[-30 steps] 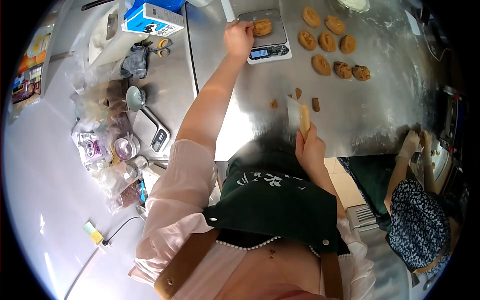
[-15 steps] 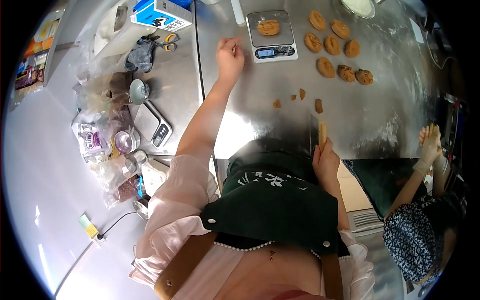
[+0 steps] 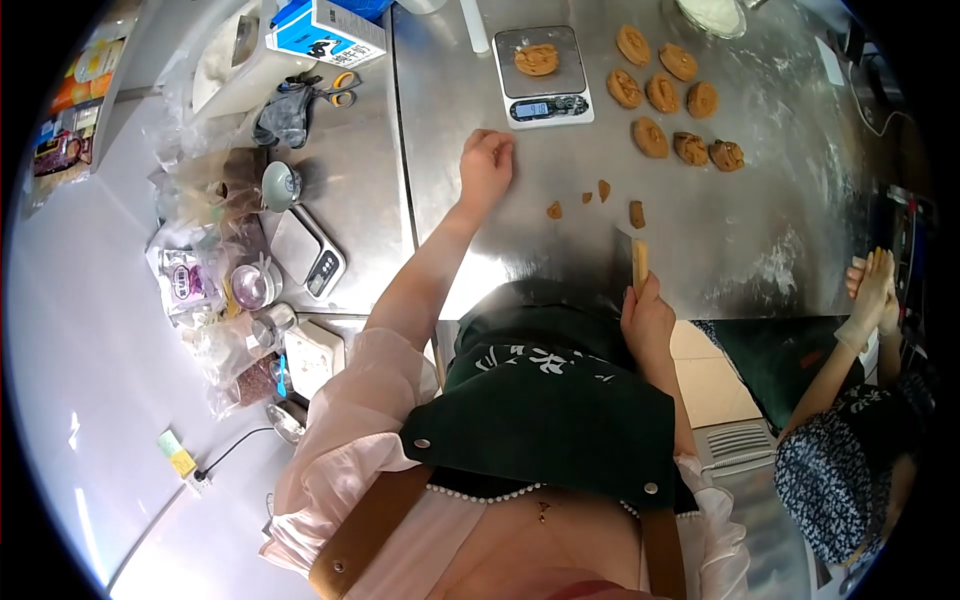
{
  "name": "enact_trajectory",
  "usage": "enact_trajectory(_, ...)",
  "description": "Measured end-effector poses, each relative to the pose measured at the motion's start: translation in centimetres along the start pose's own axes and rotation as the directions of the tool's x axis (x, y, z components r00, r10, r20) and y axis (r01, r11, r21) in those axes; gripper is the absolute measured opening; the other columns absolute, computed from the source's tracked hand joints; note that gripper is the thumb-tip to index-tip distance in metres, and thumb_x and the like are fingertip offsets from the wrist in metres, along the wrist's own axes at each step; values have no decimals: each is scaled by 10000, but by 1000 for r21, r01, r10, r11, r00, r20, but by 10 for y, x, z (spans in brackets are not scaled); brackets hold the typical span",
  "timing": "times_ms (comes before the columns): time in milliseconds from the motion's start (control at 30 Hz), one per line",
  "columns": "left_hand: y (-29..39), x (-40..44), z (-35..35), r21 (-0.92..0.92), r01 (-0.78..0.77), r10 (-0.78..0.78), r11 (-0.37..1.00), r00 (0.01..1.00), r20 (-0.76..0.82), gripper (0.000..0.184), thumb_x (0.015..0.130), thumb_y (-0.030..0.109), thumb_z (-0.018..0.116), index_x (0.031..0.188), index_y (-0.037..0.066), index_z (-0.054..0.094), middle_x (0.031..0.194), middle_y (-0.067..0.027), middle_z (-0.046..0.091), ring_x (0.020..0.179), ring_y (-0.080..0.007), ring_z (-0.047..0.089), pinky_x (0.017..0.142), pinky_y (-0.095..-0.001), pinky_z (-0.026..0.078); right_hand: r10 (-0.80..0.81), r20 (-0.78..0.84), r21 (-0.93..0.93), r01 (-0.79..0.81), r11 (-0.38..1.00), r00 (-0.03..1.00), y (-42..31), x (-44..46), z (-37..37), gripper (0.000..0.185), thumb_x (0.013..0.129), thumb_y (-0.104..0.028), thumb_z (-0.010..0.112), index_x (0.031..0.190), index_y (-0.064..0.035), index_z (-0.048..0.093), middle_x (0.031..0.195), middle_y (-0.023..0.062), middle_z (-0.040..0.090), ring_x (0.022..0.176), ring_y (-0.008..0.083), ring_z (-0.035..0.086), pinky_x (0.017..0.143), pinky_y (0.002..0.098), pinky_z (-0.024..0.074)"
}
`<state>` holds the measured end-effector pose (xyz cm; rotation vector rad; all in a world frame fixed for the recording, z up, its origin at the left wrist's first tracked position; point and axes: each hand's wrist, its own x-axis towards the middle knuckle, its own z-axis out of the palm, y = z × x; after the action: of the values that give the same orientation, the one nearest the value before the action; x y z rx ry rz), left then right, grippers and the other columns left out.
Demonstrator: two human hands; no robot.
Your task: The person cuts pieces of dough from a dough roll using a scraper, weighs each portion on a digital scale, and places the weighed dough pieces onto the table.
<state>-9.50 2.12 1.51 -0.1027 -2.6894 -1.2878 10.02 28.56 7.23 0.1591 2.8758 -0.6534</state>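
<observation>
My left hand [image 3: 487,170] is over the steel table just below a digital kitchen scale [image 3: 550,108]. Its fingers are curled in, and nothing shows between them. A lump of brown dough [image 3: 536,60] rests on the scale's plate; the display is lit. At the table's front edge my right hand [image 3: 650,318] grips a dough scraper by its wooden handle [image 3: 640,264], the metal blade upright and seen nearly edge-on. Small dough scraps [image 3: 604,190] and a larger dough piece [image 3: 637,214] lie between my hands and the scale. Several dough lumps [image 3: 662,92] sit to the scale's right.
On the left are a second scale [image 3: 308,255], a small bowl [image 3: 281,186], scissors [image 3: 342,90], a milk carton [image 3: 330,32] and plastic bags. A bowl of white powder [image 3: 715,14] stands at the back right. A co-worker's gloved hands [image 3: 872,295] are at far right.
My left hand has moved down and to the right, away from the scale's left side, with its fingers curling in. My right hand has barely shifted, still gripping the dough scraper.
</observation>
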Motion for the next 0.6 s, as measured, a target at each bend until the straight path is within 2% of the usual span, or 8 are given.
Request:
enact_trajectory(67, 0, -12, 7, -3, -18, 18, 1000, 1000, 14, 121, 823, 13, 596, 908, 31, 681, 891, -111, 618, 667, -222, 608, 600, -297, 490, 0, -5, -3, 0, 1000, 1000, -1, 0, 0, 385, 864, -152, 591, 1178, 23, 454, 696, 191, 636, 564, 350, 630, 519, 406, 517)
enact_trajectory(167, 6, -33, 19, 20, -31, 28, 999, 992, 124, 109, 796, 30, 618, 887, 44, 678, 880, -111, 618, 741, -258, 604, 656, -329, 494, 8, -5, -11, -8, 1000, 1000, -2, 0, 1, 378, 862, -149, 592, 1171, 18, 452, 690, 190, 635, 560, 348, 629, 515, 403, 515)
enact_trajectory(367, 39, -56, 56, 68, -339, 313, 938, 916, 252, 153, 702, 81, 705, 849, 90, 662, 875, -67, 600, 885, -284, 549, 751, -395, 444, 5, -10, -7, -5, 1000, 1000, 0, 0, 1, 369, 857, -143, 594, 1159, 16, 453, 685, 192, 633, 552, 356, 624, 510, 410, 513)
enact_trajectory(600, 48, -58, 77, 169, -335, 285, 927, 921, 265, 164, 678, 69, 705, 831, 102, 656, 866, -47, 579, 870, -267, 538, 754, -391, 418, -1, -26, 9, 1, 1000, 1000, 0, 0, 2, 370, 852, -134, 595, 1156, 18, 449, 678, 198, 627, 554, 367, 620, 507, 418, 510)
